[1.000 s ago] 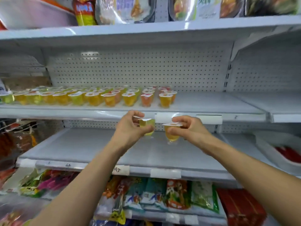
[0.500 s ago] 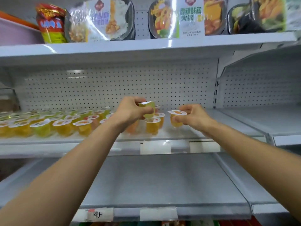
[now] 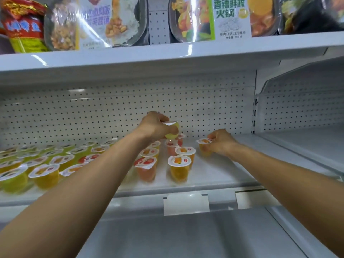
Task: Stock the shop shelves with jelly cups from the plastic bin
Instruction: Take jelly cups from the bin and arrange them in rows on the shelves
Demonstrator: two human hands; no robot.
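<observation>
My left hand (image 3: 155, 125) grips a yellow-green jelly cup (image 3: 172, 131) tilted in the air above the back of the rows. My right hand (image 3: 220, 141) holds an orange jelly cup (image 3: 204, 148) upright, low over the white shelf (image 3: 214, 174) just right of the last column; whether it touches the shelf is unclear. Several rows of yellow, orange and red jelly cups (image 3: 179, 169) fill the shelf's left and middle. The plastic bin is out of view.
A perforated back panel (image 3: 111, 112) closes the shelf behind the cups. The shelf above carries packaged meal trays (image 3: 191, 19) and a red snack bag (image 3: 22, 27). A bare shelf (image 3: 186, 235) lies below, and another shelf bay (image 3: 305, 138) adjoins on the right.
Both hands rose from the lower shelf's level and reached in over the jelly shelf. The right hand lowered its orange cup beside the last column; the left cup hangs over the back rows.
</observation>
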